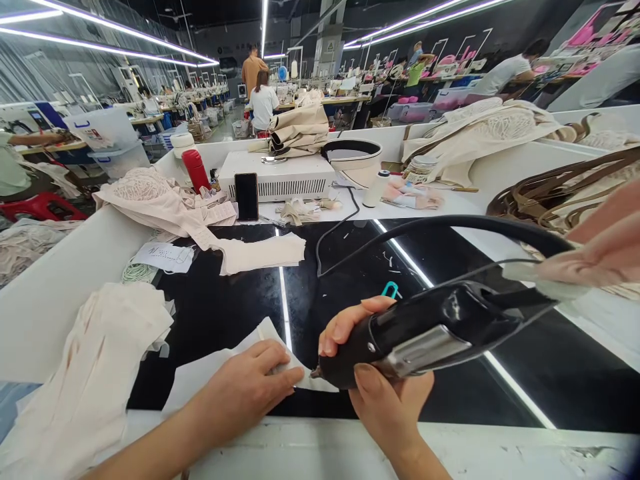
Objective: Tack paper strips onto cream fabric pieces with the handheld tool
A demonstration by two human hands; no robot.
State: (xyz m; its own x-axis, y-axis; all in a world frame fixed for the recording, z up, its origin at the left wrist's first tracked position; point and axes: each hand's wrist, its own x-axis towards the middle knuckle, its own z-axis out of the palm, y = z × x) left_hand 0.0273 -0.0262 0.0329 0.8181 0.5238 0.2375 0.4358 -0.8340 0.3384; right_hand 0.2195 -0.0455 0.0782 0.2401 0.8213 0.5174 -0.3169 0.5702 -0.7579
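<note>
A white fabric piece [200, 379] lies on the black glossy work surface [240, 313] near its front edge. My left hand [250, 383] rests on it, thumb and fingers together at its right part; whether they pinch the fabric is hard to see. My right hand [385, 393] is wrapped round a black handheld tool [425, 327] with a metal lever. The tool's small metal tip points left and sits at the right end of the fabric, close to my left fingertips. A black cable runs from the tool's rear.
Cream fabric piles [95, 367] lie at the left, with a cream strip [265, 253] farther back. A phone [247, 197] leans on a white box [280, 175]. Brown straps [545, 200] and a blurred pink shape [605, 247] are at right. People sit beyond.
</note>
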